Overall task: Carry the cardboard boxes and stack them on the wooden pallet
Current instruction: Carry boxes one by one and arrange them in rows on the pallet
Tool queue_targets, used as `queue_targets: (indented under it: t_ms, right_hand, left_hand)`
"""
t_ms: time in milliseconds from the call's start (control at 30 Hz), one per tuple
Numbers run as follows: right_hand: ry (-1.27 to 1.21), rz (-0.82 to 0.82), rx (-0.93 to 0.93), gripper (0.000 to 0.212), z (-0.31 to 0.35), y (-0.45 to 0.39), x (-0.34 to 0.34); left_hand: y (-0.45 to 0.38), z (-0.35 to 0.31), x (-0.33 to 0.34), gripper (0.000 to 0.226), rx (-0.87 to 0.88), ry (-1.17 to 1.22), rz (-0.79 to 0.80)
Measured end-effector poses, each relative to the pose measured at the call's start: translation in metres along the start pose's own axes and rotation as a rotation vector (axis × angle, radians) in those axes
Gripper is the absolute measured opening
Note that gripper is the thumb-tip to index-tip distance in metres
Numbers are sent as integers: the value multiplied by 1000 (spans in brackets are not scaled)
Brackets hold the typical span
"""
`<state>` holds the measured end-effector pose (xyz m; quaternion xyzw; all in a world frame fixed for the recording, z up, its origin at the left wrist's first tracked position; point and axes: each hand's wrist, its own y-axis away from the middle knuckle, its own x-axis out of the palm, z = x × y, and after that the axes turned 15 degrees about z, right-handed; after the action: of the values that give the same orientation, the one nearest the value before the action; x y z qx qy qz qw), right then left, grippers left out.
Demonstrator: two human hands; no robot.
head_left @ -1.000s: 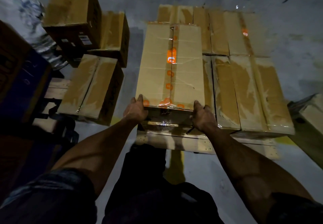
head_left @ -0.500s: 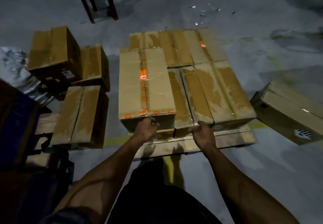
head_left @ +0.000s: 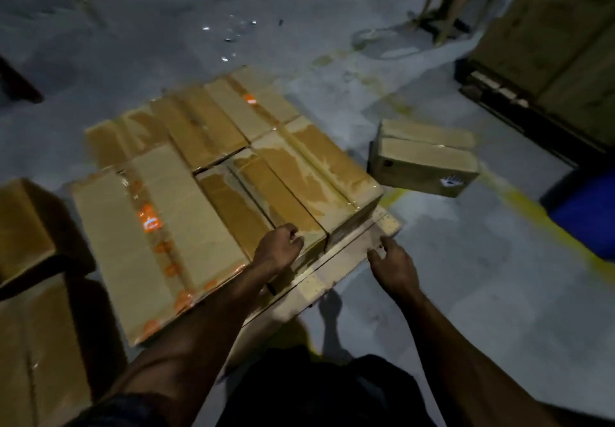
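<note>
A low wooden pallet (head_left: 346, 262) lies on the floor, covered by several taped cardboard boxes (head_left: 299, 173). A long box with orange tape (head_left: 146, 237) rests on top of that layer at the left. My left hand (head_left: 278, 250) hovers over the near end of the lower boxes, fingers curled, holding nothing. My right hand (head_left: 394, 265) hangs over the pallet's bare front board, fingers spread, empty. A single cardboard box (head_left: 422, 158) sits on the floor to the right of the pallet.
More cardboard boxes (head_left: 36, 293) stand at the left edge. A tall stack of boxes on another pallet (head_left: 559, 43) fills the far right. A blue object (head_left: 585, 210) and a yellow floor line (head_left: 532, 217) lie to the right. Grey concrete floor surrounds the pallet.
Both hands have left the orange-taped box, which now rests on the stack. My view has swung right, bringing the loose floor box and the right-hand stack into sight.
</note>
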<state>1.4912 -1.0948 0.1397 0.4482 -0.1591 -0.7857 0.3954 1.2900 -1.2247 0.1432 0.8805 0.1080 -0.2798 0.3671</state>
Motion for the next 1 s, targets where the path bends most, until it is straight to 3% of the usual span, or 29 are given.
queue_targets:
  t_ms: [200,433,700,1000]
  right_hand:
    - [-76,-74,85,57,-35,-20,-53]
    - [-107,-79,143,61,-107,-77,-147]
    - [-59,-29,106,61,-173,-151,-308]
    - [99,-56,17,61,-171,-233,-463]
  left_hand:
    - [-63,-60,12,41,47,-95,116]
    - [-145,-152,62,34,31,-135,135]
    - [-221,-312,113,34,0,-59,77]
    - [-308,-440,113,43,14,13,-34]
